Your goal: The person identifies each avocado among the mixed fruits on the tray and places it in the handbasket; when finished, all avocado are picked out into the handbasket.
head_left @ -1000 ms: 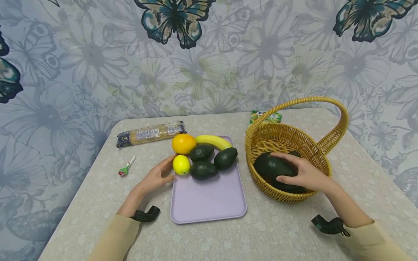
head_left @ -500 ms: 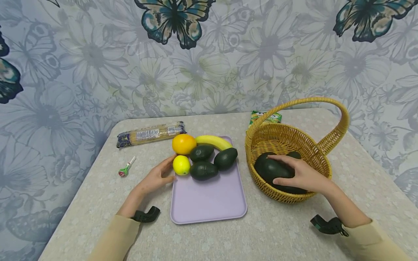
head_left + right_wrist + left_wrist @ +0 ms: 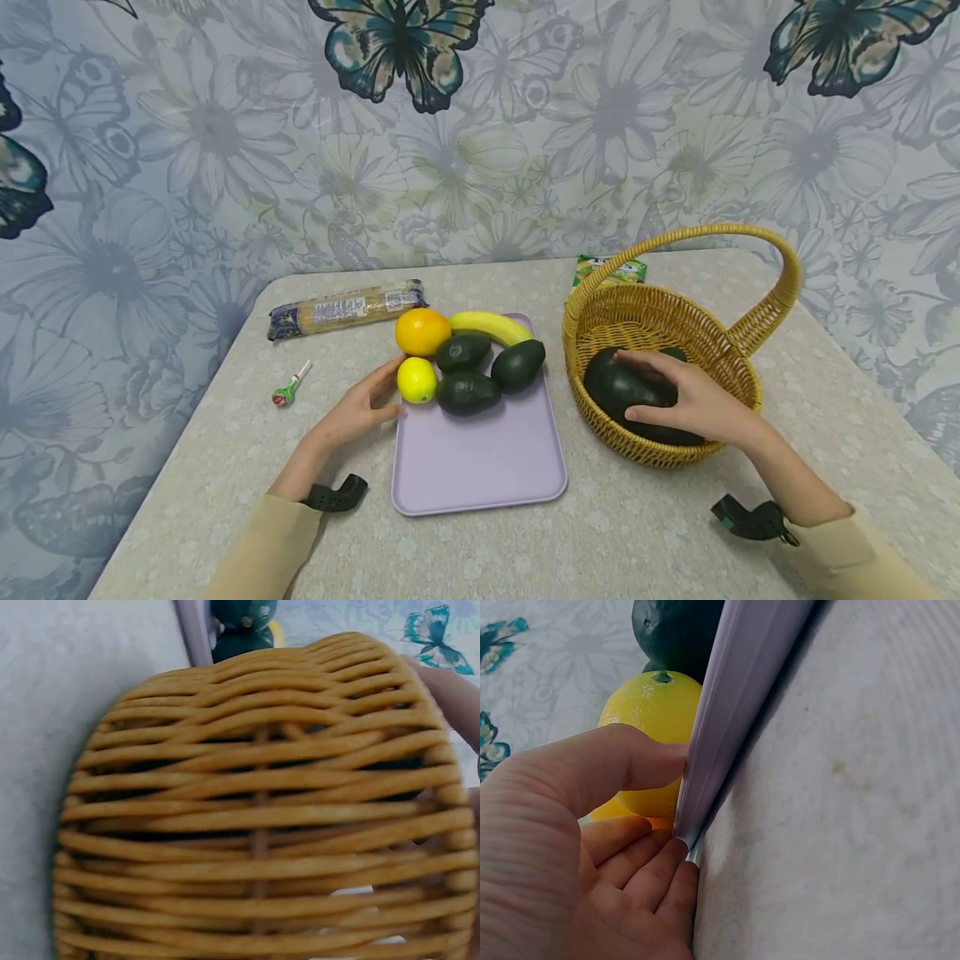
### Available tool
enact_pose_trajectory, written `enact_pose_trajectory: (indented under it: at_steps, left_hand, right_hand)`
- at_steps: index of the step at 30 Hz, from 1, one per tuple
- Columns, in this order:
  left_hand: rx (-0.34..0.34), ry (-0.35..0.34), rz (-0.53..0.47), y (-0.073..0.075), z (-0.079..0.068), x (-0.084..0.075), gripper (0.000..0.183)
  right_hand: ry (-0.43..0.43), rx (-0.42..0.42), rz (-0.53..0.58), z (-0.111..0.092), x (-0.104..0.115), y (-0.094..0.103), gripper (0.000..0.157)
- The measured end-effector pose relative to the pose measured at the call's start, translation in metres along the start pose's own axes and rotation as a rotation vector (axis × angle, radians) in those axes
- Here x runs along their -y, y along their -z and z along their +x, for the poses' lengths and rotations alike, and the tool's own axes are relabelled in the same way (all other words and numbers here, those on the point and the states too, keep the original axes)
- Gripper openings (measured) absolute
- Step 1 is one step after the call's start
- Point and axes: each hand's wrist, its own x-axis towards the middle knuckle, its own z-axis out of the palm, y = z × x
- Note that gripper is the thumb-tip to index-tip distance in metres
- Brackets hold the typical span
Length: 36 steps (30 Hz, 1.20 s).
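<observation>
My left hand (image 3: pixel 358 410) rests at the left edge of a lilac tray (image 3: pixel 480 467), beside a yellow lemon (image 3: pixel 416 380). In the left wrist view the thumb (image 3: pixel 649 759) touches the tray's rim and the other fingertips meet its edge lower down. An orange (image 3: pixel 423 332), a banana (image 3: pixel 491 325) and three dark green avocados (image 3: pixel 468 392) lie at the tray's far end. My right hand (image 3: pixel 697 400) reaches into a wicker basket (image 3: pixel 645 454) and grips a dark green avocado (image 3: pixel 617 385), thumb and fingers spread round it. More dark green fruit lies beneath, partly hidden.
A packet of spaghetti (image 3: pixel 348 309) lies behind the tray on the left, and a lollipop (image 3: pixel 290 385) lies left of my left hand. A green packet (image 3: pixel 626 271) is partly behind the basket. The basket's tall handle (image 3: pixel 712 229) arches over its opening.
My right hand has shifted slightly left over the avocado in the basket. The left hand and the fruit on the tray stay in place.
</observation>
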Motion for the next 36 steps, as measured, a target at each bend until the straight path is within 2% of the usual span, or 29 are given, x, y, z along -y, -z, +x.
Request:
enact_pose_trajectory:
  at_steps: [5,10,15,19,23,27,32,36]
  left_hand:
    - [0.007,-0.005,-0.005,0.0,0.0,0.001,0.078]
    - [0.003,0.001,0.004,0.001,-0.001,0.001,0.078]
    - [-0.006,-0.011,0.011,0.001,-0.001,0.003,0.078]
    - [-0.002,-0.025,0.003,0.001,0.0,0.003,0.078]
    - [0.006,-0.031,-0.011,0.0,0.001,0.003,0.078]
    - [0.005,-0.03,-0.013,-0.001,0.001,0.003,0.078]
    - [0.001,-0.031,-0.017,-0.001,0.001,0.004,0.077]
    - [-0.002,-0.019,-0.013,0.0,0.001,0.004,0.078]
  right_hand:
    - [0.059,-0.042,0.071,0.005,0.013,0.003,0.064]
    - [0.201,-0.138,0.16,0.019,0.041,-0.005,0.063]
    - [0.376,-0.176,0.25,0.042,0.073,-0.03,0.061]
    - [0.435,-0.149,0.285,0.065,0.089,-0.06,0.058]
    - [0.408,-0.087,0.325,0.086,0.093,-0.092,0.057]
    - [0.33,-0.064,0.273,0.106,0.09,-0.117,0.057]
    - [0.206,-0.029,0.221,0.124,0.08,-0.135,0.06]
    - [0.155,0.016,0.193,0.131,0.074,-0.143,0.064]
